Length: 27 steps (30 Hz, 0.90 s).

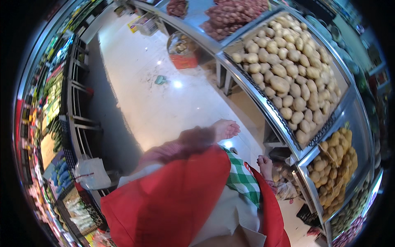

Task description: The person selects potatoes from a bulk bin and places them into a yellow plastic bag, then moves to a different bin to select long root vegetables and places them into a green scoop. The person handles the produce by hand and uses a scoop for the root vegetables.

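My left hand (227, 129) hangs in front of my body over the pale floor, its palm partly turned up. Its fingers are loosely curled and nothing shows in them. Nearer the display stand is my right hand (265, 166), fingers bent inward; what lies inside them is hidden. It is apart from the metal-framed stand (257, 89). Loose potatoes (293, 69) are heaped in the stand's middle bin. Net bags of potatoes (334, 168) lie in the bin closer to me. I wear a red garment (166, 191) with a green-and-white checked part (242, 177).
Netted reddish produce (237, 15) fills the far bin. A red box (183, 60) stands on the floor by the stand, and a green scrap (160, 80) lies in the aisle. Vegetable shelves (55, 108) line the left, where white plastic bags (92, 173) hang.
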Each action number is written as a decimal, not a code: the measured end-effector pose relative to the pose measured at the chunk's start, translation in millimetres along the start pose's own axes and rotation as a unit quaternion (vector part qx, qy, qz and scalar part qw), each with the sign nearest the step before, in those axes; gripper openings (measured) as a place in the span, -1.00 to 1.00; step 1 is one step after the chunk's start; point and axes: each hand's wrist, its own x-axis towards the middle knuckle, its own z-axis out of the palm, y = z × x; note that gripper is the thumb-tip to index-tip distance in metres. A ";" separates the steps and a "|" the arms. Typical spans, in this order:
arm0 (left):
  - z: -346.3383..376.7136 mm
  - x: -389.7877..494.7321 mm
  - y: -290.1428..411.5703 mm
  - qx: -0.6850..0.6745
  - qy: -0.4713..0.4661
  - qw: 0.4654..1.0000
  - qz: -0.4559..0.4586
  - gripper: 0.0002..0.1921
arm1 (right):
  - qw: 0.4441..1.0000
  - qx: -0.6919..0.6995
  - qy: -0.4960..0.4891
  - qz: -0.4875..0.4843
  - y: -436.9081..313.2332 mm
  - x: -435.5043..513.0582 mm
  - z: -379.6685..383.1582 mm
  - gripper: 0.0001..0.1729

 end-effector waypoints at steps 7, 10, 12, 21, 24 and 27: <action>-127.1 -53.3 35.3 -0.092 0.044 0.991 0.090 -0.70 | 0.994 -0.066 -0.086 -0.011 -75.8 65.4 87.7 -0.73; -192.6 -69.0 49.9 -0.137 0.061 0.980 0.133 -0.67 | 0.988 -0.070 -0.133 -0.044 -111.4 91.3 146.9 -0.71; -238.9 -78.2 54.8 -0.178 0.057 0.971 0.148 -0.65 | 0.983 -0.072 -0.162 -0.056 -133.3 104.3 186.1 -0.71; -383.1 -103.7 102.2 -0.243 0.083 0.954 0.155 -0.75 | 0.919 -0.327 -0.179 -0.127 -231.7 129.0 295.8 -0.70; -411.5 -108.6 121.0 -0.259 0.048 0.948 0.182 -0.76 | 0.915 -0.337 -0.184 -0.120 -238.7 135.4 312.0 -0.68; -431.3 -101.4 127.6 -0.270 0.088 0.940 0.190 -0.79 | 0.902 -0.366 -0.186 -0.131 -232.2 145.0 319.4 -0.67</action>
